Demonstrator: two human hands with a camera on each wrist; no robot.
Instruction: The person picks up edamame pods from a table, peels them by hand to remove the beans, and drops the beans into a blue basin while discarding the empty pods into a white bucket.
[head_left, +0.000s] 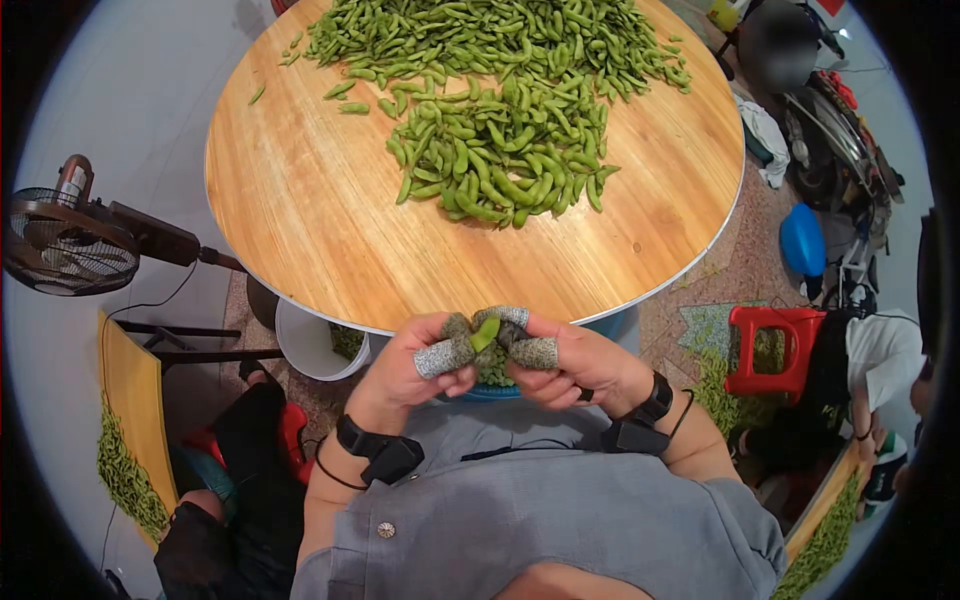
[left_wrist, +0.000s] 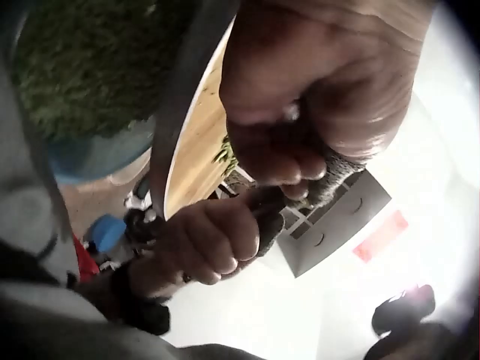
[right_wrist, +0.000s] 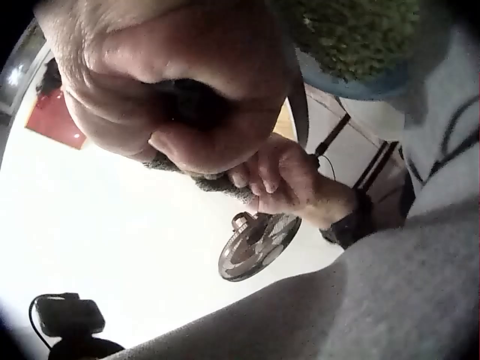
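Observation:
Above the table's near edge, both hands meet at a green edamame pod [head_left: 486, 335]. My left hand [head_left: 428, 358] pinches it between thumb and forefinger, which wear grey fabric finger sleeves. Curled in from the other side, my right hand [head_left: 578, 360] grips at the pod with sleeved thumb and forefinger, their tips partly hiding it. Directly underneath is a blue basin [head_left: 480, 393] with shelled green beans in it, mostly covered by the hands. In both wrist views the palms hide the pod.
Heaped edamame pods [head_left: 500, 150] cover the far side of the round wooden table [head_left: 310, 210]. A white bucket [head_left: 322, 345] stands under its left edge, near a fan [head_left: 75, 240]. To the right are a red stool [head_left: 770, 350] and pods on the floor. People sit at both sides.

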